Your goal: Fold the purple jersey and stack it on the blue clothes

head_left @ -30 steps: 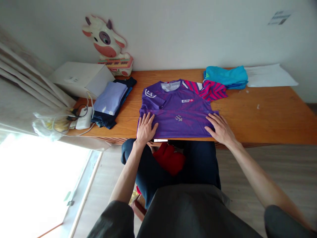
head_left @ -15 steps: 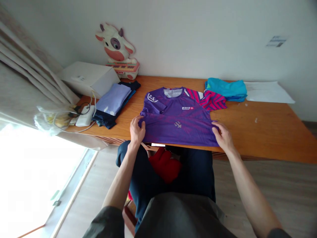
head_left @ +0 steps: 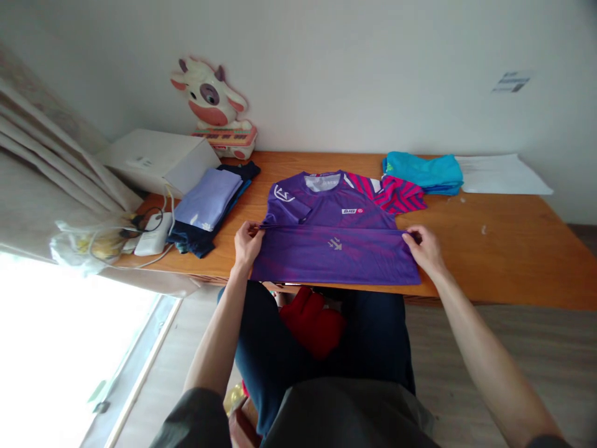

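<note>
A purple T-shirt [head_left: 321, 214] lies on the wooden table in front of me, its neck toward the wall. One sleeve is purple with a white mark, the other striped pink and dark. The lower part of the shirt is folded up, and a straight fold edge crosses below the chest logo. My left hand [head_left: 248, 246] pinches the left end of this edge between thumb and fingers. At the opposite end, my right hand [head_left: 423, 250] pinches the same edge. Between my hands the cloth is stretched taut.
Folded clothes [head_left: 208, 199] lie at the left, near a white box [head_left: 161, 158], a white power strip [head_left: 153, 234] and a plastic bag [head_left: 88, 246]. A cow toy keyboard [head_left: 224, 137] stands by the wall. Folded blue cloth [head_left: 422, 173] and white paper [head_left: 504, 174] are at the back right.
Both hands have closed from resting at the shirt's sides to pinching the fold edge. They have spread slightly apart, pulling the edge straight. The view has tilted a little.
</note>
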`<state>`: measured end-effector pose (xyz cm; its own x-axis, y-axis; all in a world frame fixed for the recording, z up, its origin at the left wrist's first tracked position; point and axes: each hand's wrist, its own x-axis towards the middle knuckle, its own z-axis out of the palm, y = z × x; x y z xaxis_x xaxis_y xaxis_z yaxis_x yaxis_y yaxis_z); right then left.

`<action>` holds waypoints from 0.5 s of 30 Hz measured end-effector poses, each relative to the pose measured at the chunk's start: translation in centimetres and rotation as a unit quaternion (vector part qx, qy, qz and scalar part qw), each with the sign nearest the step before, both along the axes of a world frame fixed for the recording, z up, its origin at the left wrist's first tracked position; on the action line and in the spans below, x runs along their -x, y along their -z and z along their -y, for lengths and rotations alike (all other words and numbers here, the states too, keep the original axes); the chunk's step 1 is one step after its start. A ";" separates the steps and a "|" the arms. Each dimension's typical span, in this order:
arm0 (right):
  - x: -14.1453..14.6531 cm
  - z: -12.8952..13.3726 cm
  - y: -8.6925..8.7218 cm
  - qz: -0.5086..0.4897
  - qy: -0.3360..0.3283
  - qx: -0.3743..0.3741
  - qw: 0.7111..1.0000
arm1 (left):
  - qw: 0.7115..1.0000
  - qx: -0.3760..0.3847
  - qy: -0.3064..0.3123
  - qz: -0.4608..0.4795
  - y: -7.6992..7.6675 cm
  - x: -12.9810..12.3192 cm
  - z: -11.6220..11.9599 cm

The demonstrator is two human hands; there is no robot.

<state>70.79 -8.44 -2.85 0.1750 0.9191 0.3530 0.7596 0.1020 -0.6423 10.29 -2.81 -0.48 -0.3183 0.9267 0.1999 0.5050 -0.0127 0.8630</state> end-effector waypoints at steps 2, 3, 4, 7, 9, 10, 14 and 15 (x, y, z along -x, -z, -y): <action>0.0 0.8 -0.4 -0.071 -0.006 -0.001 0.997 | 0.996 -0.023 0.010 0.083 -0.1 0.4 0.2; 0.0 1.3 -0.7 -0.098 -0.011 0.001 0.995 | 0.993 -0.032 0.017 0.108 -0.2 0.5 0.5; 0.1 1.9 -1.1 -0.116 -0.017 0.005 0.993 | 0.991 -0.036 0.026 0.124 -0.2 0.6 0.9; -0.3 4.4 -2.2 -0.149 -0.031 0.026 0.988 | 0.988 -0.035 0.059 0.141 -0.4 0.9 2.2; -1.0 6.1 -2.7 -0.155 -0.040 0.046 0.986 | 0.987 -0.044 0.079 0.136 -0.4 1.3 3.0; -1.4 6.9 -2.8 -0.152 -0.048 0.058 0.985 | 0.986 -0.053 0.087 0.129 -0.5 1.5 3.4; -2.3 9.1 -3.0 -0.109 -0.103 0.113 0.982 | 0.985 -0.091 0.144 0.030 -0.9 2.4 4.9; -2.2 9.5 -3.1 -0.091 -0.124 0.124 0.980 | 0.982 -0.096 0.164 -0.012 -1.0 2.5 5.4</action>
